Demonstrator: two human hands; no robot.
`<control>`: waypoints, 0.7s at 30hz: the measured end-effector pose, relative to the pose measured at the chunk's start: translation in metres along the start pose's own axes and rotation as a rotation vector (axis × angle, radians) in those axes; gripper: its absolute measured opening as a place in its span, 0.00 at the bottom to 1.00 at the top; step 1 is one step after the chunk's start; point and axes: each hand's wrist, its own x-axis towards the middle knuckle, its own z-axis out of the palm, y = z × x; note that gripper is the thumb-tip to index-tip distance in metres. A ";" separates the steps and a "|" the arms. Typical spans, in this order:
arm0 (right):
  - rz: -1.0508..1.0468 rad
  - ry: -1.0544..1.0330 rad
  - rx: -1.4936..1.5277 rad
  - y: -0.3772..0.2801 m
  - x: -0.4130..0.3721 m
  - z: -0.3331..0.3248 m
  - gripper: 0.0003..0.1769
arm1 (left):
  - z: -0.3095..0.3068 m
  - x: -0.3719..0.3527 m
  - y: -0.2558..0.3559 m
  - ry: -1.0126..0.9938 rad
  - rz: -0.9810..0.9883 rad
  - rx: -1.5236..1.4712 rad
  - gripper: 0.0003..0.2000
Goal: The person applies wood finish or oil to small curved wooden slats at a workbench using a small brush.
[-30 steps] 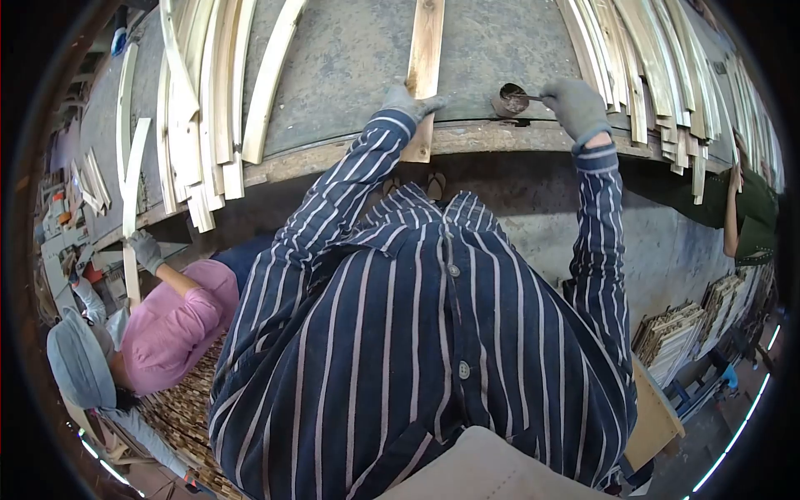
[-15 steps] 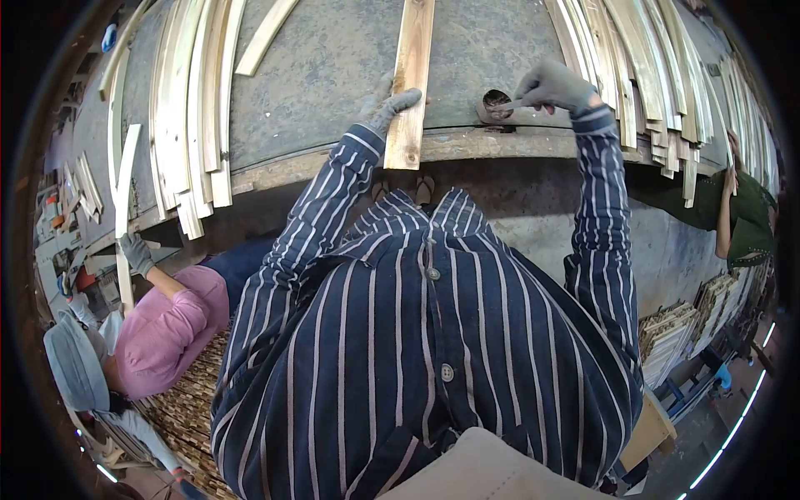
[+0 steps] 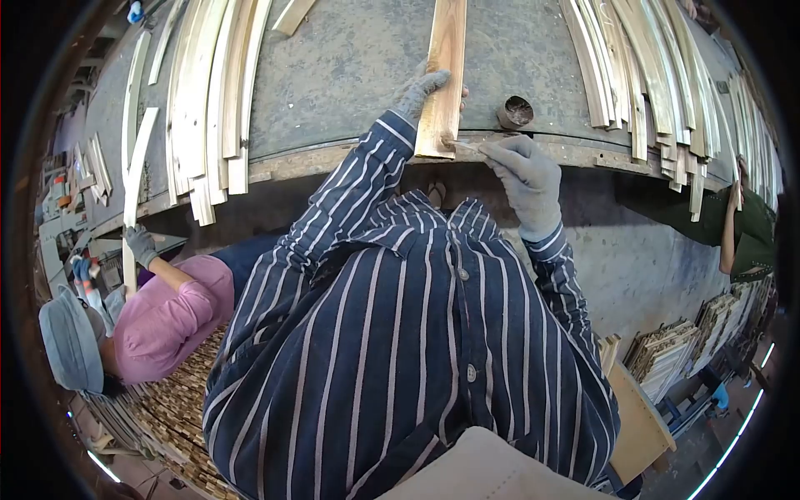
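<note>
My gloved left hand (image 3: 421, 93) is wrapped round a long wooden plank (image 3: 447, 50), its fingertips showing at the far edge. The plank's near end rests at the table's front edge. In my gloved right hand (image 3: 529, 179) is a small, thin putty knife (image 3: 467, 146), pinched between the fingers. Its tip is at a dark knot close to the plank's near end. Most of the handle is hidden in the glove. Just beyond this hand stands a small round can (image 3: 515, 112) with dark brown material inside.
Long wooden strips lie in stacks on the left (image 3: 208, 100) and right (image 3: 658, 75) of the worktable (image 3: 350, 75). At left, a person in a pink top (image 3: 175, 304) holds a strip. Another person's green sleeve (image 3: 750, 229) shows at right.
My right hand has moved from the can to the plank's near end, bringing the putty knife to the knot. The plank and my left hand appear slightly farther right.
</note>
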 end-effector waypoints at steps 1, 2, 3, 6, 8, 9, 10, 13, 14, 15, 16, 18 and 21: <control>0.013 0.013 -0.010 -0.004 -0.002 0.001 0.17 | 0.001 -0.001 0.001 0.013 -0.002 0.021 0.28; 0.013 0.014 -0.011 -0.007 -0.004 0.003 0.17 | 0.002 -0.002 0.002 0.011 -0.001 0.021 0.28; -0.014 0.033 -0.102 -0.008 -0.006 0.005 0.18 | 0.003 -0.002 0.002 0.016 0.007 0.025 0.28; -0.073 0.040 -0.322 -0.016 -0.012 0.004 0.18 | 0.004 -0.001 0.002 0.010 0.003 0.012 0.28; -0.105 0.028 -0.448 -0.022 -0.015 0.002 0.18 | 0.003 0.000 0.002 0.001 -0.011 -0.003 0.28; -0.107 0.015 -0.516 -0.025 -0.017 0.001 0.18 | 0.004 0.000 0.002 0.014 -0.013 -0.004 0.28; -0.107 0.002 -0.585 -0.027 -0.019 0.000 0.18 | 0.005 0.000 0.002 0.027 -0.015 -0.004 0.28; -0.072 -0.002 -0.665 -0.038 -0.018 -0.011 0.17 | 0.005 -0.001 0.001 0.018 0.002 0.022 0.28; -0.071 -0.001 -0.666 -0.038 -0.018 -0.010 0.17 | 0.005 0.000 0.001 0.016 0.002 0.022 0.28; -0.055 0.044 -0.603 -0.038 -0.019 -0.009 0.18 | 0.005 0.000 0.001 0.021 0.000 0.034 0.28; -0.039 0.088 -0.539 -0.038 -0.019 -0.007 0.18 | 0.005 0.000 0.001 0.028 0.000 0.045 0.28; -0.053 0.071 -0.540 -0.039 -0.021 0.001 0.18 | 0.005 0.002 0.001 0.029 -0.008 0.032 0.27; -0.055 0.020 -0.579 -0.042 -0.024 0.006 0.17 | 0.003 0.003 -0.001 0.039 -0.012 0.018 0.27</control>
